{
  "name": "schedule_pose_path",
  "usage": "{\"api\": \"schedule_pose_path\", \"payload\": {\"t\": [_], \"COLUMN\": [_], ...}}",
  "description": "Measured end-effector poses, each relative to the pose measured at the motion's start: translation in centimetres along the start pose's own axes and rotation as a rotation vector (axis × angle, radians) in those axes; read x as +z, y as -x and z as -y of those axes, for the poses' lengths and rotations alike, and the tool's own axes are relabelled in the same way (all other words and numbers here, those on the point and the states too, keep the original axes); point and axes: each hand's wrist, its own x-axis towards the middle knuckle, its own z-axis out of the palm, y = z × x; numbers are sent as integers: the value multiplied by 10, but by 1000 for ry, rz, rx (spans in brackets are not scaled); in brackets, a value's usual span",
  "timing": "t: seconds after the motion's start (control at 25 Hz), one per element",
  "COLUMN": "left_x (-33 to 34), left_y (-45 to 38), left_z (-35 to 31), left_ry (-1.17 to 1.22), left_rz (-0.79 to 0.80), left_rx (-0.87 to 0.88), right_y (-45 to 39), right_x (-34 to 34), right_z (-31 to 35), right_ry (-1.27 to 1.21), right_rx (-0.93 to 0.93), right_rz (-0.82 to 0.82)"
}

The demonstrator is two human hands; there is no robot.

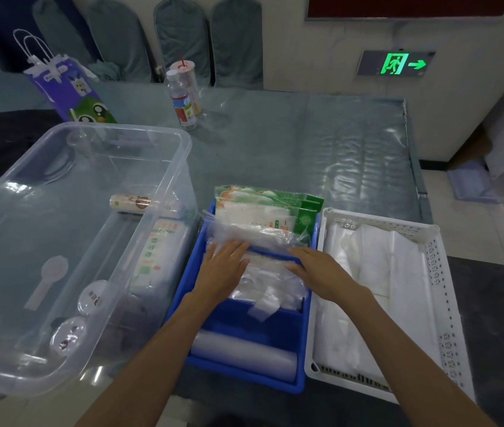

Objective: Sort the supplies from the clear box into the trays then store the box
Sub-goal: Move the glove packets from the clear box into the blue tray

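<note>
Sorting step is in hand, specifically settling a stack of clear plastic bags [263, 272] into the blue tray [238, 374]. Both hands lie on top of that stack, mid tray. Left hand [224, 269] is flat, fingers straight and close together, pressing down on the stack's left side. Right hand [315, 269] is flat too, fingers extended toward the middle; it presses, with no pinch or curl round anything that I can see.

Blue tray sits at the table's near edge, betw. the clear box [13, 377] on its left and the white perforated tray [441, 303] on its right, w/ the sides just beside each other. At the tray's far end: green-and-white printed packs [263, 208], standing/leaning. At its near end: a pale plastic roll [244, 352] lying crosswise.

White tray holds folded white bags [374, 272].

Clear box isn't emptied yet: a printed roll [130, 202] by its far right wall, a flat printed pack [158, 254] along the right wall, two round clear lids or cups [95, 298] near the front. Can't tell if every one is inside or seen through the walls.

Judgement: approx. halfway plus. Next move calls for lifting hands off once the bags lie flat, then the left reaching across into the box for the remaining items. The bags look slippery, so the stack may slide. Storing the box comes last.
</note>
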Motion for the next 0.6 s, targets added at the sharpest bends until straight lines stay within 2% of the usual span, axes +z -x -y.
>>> {"api": "schedule_pose_path", "payload": {"t": [0.32,0.48,0.6], "left_x": [-33,-55,-78], "left_y": [13,24,39], "left_z": [-11,-10,-8], "left_ry": [-25,-38,-33], "left_rz": [-147,-167,-256], "left_rx": [69,84,97], "right_y": [27,34,43], "right_x": [-20,-28,-34], "right_z": [17,39,68], "right_ry": [34,50,75], "right_rx": [34,21,-14], "right_rz": [-78,-131,-217]}}
